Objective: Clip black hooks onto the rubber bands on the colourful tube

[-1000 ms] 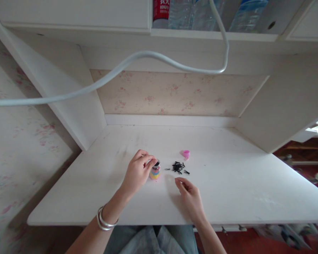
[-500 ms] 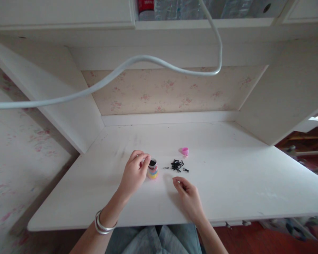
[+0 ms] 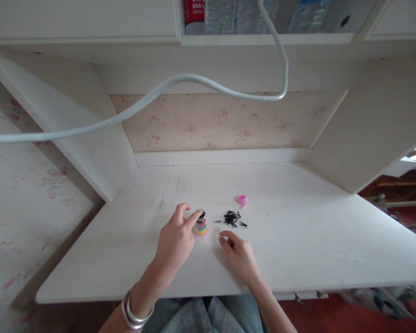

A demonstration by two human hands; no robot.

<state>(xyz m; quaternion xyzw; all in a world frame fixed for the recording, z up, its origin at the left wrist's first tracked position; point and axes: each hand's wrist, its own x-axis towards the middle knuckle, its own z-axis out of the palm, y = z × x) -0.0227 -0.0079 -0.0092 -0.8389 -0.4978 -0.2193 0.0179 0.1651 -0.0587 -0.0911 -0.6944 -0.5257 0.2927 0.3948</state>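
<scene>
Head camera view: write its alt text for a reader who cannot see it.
A person's left hand is at the mouth of an upright colourful jar on a white desk, and the right hand is in front of a pile of black clips. A pink object lies behind the pile; a white cable crosses above.

Both forearms (image 3: 151, 277) cross the near edge of the surface (image 3: 308, 245); left hand (image 3: 176, 238) with thumb and forefinger apart, right hand (image 3: 241, 256) loosely curled.
</scene>
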